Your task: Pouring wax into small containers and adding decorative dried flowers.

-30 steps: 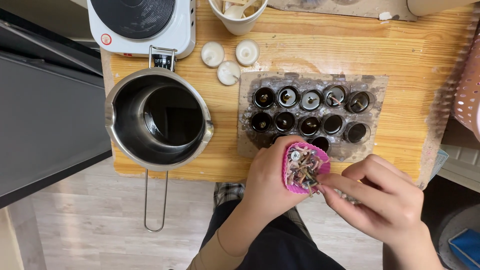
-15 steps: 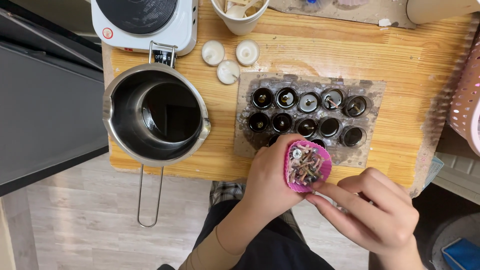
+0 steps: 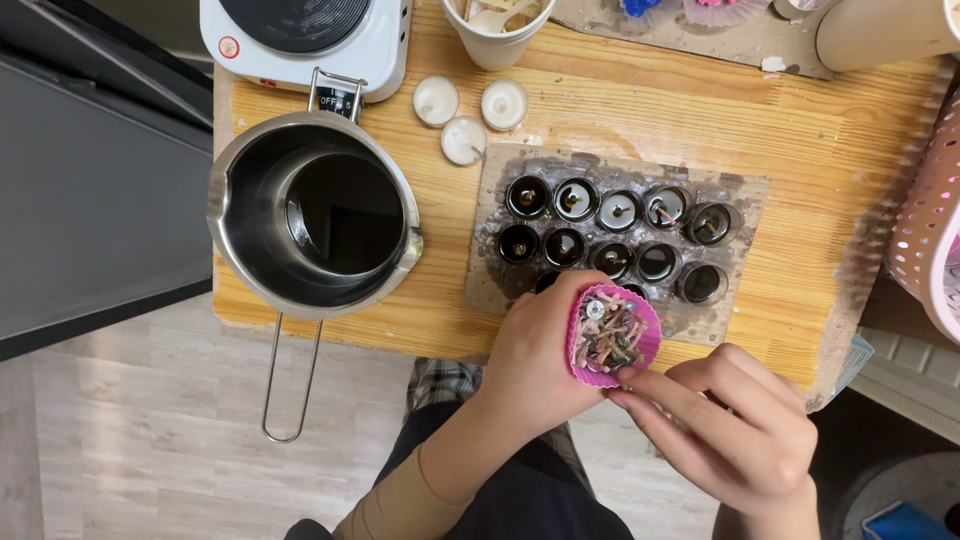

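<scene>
Cupping a pink fluted cup [image 3: 612, 340] of small wick pieces, the left hand [image 3: 540, 350] grips its side. The right hand [image 3: 735, 435], just beside it, pinches into the cup's near rim. Beyond both hands sits a board of dark round moulds [image 3: 610, 225].

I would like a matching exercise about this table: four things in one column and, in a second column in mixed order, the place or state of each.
Things
1. pink cup
2. steel pot
3. white tealights
4. hot plate

Places or states
A. at the far edge of the table, behind the pot
B. held in the left hand, full of small wick pieces
C. empty, its wire handle past the near table edge
D. three together, between the pot and the tray of dark moulds

Pairs: 1-B, 2-C, 3-D, 4-A
</scene>
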